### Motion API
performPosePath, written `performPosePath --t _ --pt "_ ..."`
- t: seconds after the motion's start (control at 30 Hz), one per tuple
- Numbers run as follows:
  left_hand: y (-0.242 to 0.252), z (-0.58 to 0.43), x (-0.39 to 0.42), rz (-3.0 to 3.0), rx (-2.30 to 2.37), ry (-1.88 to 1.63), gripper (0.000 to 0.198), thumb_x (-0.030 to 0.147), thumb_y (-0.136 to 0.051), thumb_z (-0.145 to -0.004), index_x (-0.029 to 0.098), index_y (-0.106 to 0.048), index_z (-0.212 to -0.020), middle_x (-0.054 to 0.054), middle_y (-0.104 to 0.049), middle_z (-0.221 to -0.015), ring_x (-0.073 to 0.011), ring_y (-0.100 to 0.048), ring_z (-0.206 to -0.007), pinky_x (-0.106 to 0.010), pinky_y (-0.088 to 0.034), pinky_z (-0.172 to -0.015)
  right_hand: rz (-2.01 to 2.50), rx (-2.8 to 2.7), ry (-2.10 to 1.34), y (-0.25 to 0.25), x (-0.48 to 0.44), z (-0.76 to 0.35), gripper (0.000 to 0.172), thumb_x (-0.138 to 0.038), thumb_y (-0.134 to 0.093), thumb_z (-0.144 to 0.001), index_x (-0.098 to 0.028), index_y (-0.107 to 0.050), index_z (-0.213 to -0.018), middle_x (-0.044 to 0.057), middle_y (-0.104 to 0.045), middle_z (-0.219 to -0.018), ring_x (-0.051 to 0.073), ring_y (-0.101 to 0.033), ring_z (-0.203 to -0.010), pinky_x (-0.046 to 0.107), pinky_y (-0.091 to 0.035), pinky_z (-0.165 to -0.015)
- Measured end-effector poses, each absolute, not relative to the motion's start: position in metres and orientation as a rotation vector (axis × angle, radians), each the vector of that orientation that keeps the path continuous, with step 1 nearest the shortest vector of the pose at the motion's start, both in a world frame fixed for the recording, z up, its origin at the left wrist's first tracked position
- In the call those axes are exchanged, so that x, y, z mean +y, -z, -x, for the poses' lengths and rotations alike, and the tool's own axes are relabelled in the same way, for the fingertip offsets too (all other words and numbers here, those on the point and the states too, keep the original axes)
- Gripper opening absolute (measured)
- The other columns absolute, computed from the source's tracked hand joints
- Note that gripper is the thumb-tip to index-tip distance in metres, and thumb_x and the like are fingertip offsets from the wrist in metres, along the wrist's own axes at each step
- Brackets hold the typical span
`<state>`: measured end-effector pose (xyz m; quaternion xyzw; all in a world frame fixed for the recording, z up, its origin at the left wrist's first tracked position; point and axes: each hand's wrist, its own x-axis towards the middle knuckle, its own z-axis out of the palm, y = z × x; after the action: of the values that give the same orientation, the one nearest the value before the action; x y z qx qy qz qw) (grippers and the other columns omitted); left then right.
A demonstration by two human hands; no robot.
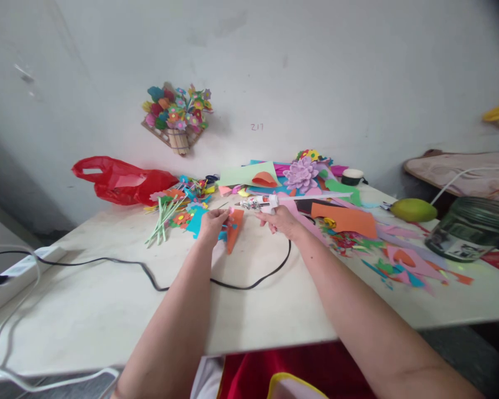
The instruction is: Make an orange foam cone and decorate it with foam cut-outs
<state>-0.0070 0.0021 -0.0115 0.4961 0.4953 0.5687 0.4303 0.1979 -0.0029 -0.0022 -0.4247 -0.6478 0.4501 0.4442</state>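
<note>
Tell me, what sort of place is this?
Probably a small craft workspace: a lilac petalled flower, colourful cut scraps on the table, and what looks like a glue gun in the right hand.

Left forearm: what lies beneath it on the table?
A black cord runs across the table and under the left forearm, showing on both sides. The stretch directly beneath is covered, so anything else there cannot be seen.

The left forearm point(181, 310) and right forearm point(353, 305), both bare, reach over the near edge of the table point(241, 316) and converge, the left hand point(213, 224) pinching with thumb and forefinger above its middle, the right hand point(281, 219) beside it, apart, closed in a grip.
</note>
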Motion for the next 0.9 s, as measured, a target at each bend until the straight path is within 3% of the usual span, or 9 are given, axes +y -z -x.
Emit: performPosePath --t 0.57,0.9 --pt "0.01 0.006 0.002 -1.312 1.261 -1.43 0.032 0.043 -0.07 -0.061 0.013 -0.058 -0.062 -0.003 -0.06 -0.055 -0.0067 -0.046 -0.044 -0.018 -0.027 -0.038 1.253 -1.747 -1.015 -0.008 -0.014 -0.194 0.037 -0.048 -0.069 -0.067 -0.013 -0.059 -0.069 -0.002 -0.054 -0.051 0.004 -0.037 -0.036 0.018 -0.034 -0.036" --pt "0.01 0.005 0.002 -1.308 1.257 -1.435 0.033 0.044 -0.07 -0.06 0.013 -0.059 -0.062 -0.003 -0.06 -0.055 -0.0066 -0.045 -0.043 -0.018 -0.027 -0.038 1.239 -1.762 -0.992 -0.001 -0.007 -0.193 0.038 -0.047 -0.068 -0.069 -0.012 -0.062 -0.085 -0.002 -0.053 -0.054 0.005 -0.039 -0.037 0.018 -0.032 -0.032"
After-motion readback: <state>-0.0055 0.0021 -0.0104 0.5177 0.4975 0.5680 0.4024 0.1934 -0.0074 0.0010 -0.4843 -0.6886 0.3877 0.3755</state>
